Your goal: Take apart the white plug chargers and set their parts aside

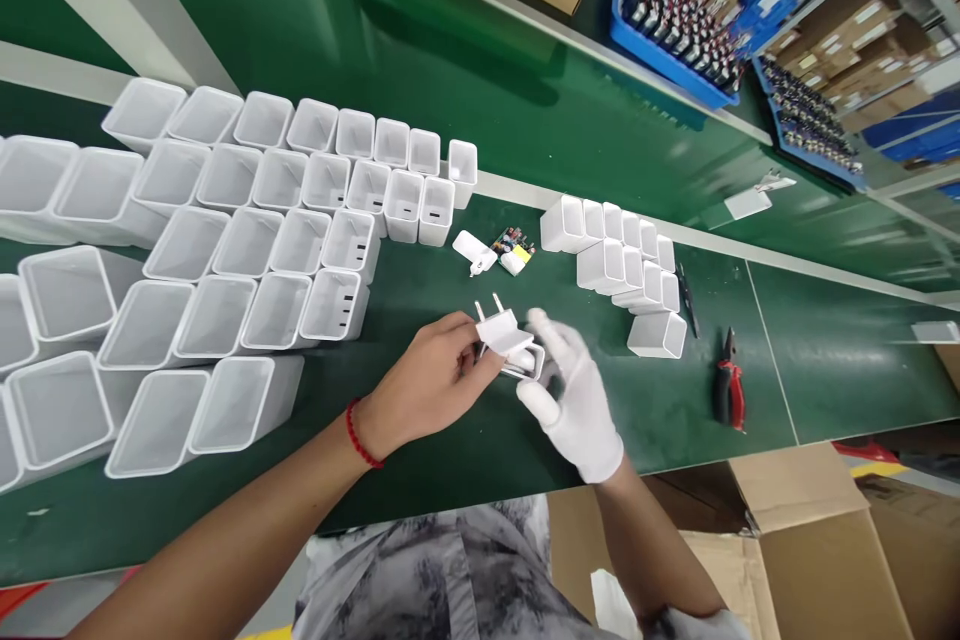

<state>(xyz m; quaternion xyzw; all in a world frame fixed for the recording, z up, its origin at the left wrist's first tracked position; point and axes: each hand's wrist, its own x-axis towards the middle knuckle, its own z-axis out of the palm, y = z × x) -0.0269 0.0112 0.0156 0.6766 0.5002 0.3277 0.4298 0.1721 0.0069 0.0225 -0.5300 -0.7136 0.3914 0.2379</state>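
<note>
My bare left hand (431, 385), with a red cord on its wrist, pinches a white two-pin plug cover (504, 328), pins pointing up and away. Just under the cover is an open white charger housing (531, 360), partly hidden by my left thumb and the cover. My right hand (574, 400), in a white glove, has thumb and forefinger apart around the housing's right end; whether they touch it is unclear. Beyond my hands lie a loose white cover (474, 250) with pins and a small circuit board (513, 248) with a yellow part.
Rows of white open housings (281, 310) fill the left of the green table (420, 440). A smaller group of housings (601, 265) stands at right, near red-black pliers (729, 385) and a black slim tool (688, 300). Blue trays (675, 70) of parts sit on a raised shelf.
</note>
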